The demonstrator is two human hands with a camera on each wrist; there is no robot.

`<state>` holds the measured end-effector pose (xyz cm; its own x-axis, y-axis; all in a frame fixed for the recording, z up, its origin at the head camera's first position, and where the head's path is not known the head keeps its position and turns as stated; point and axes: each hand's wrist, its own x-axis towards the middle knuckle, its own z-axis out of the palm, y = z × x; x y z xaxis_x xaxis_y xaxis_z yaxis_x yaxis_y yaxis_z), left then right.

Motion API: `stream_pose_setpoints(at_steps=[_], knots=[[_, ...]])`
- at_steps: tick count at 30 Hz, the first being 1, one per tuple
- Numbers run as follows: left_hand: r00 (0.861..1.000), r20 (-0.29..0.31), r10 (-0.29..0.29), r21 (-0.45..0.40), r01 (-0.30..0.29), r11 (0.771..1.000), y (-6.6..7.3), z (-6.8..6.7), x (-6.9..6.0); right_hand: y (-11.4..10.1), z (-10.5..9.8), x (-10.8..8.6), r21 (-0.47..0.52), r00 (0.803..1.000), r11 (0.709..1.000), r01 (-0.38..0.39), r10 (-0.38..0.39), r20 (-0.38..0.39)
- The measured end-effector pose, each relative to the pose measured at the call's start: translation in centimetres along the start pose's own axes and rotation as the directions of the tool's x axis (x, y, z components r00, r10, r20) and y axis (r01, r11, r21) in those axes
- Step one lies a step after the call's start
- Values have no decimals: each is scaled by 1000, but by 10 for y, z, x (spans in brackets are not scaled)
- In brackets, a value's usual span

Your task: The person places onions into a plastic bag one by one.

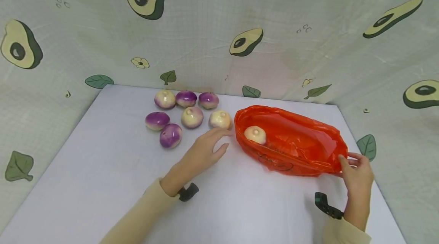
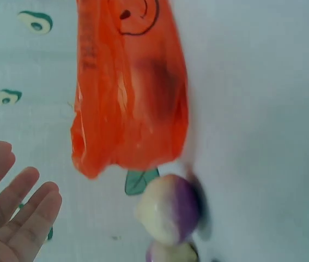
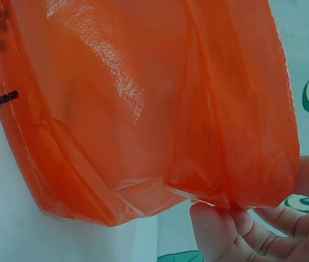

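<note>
An orange-red plastic bag (image 1: 274, 160) lies with its wide mouth facing up, and one pale turnip (image 1: 255, 135) sits inside its left end. At the bag's right end my right hand (image 1: 358, 177) pinches the rim between thumb and fingers; the right wrist view shows that thumb (image 3: 211, 232) against the plastic. My left hand (image 1: 202, 150) holds nothing, its fingers extended just off the bag's left end. Closest to those fingers is a white-topped turnip (image 1: 220, 119), seen purple on one side in the left wrist view. Several more purple and white turnips (image 1: 192, 117) lie left of it.
Everything rests on a white table (image 1: 240, 206). Behind and beside it hangs a pale cloth (image 1: 199, 45) printed with avocados and leaves. A dark strap device (image 1: 188, 191) is on the left wrist, another (image 1: 327, 206) on the right.
</note>
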<state>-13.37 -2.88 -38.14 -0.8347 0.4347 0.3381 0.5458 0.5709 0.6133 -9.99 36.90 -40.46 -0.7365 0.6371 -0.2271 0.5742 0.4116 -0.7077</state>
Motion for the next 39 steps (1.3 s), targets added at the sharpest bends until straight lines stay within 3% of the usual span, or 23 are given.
stream_pose_setpoints(at_steps=[7,13,24,31,39], knots=[[995,-80,-56,25,58,998,-19,-19,-20,0,-1,-1,-4,1000,1000,-9,9,-1],[983,-154,-97,29,102,994,-33,-32,-37,1,0,-3,-25,1000,1000,-7,7,-3],[935,-317,-160,-36,156,987,-59,-50,-62,1,-1,-3,-38,1000,999,-8,8,-4],[908,-356,-223,-14,233,972,-72,-59,-71,0,-1,-4,-27,1000,1000,-10,10,-1],[891,-382,-244,-41,248,968,-92,-63,-78,-1,-1,-3,-33,1000,999,-17,17,-2]])
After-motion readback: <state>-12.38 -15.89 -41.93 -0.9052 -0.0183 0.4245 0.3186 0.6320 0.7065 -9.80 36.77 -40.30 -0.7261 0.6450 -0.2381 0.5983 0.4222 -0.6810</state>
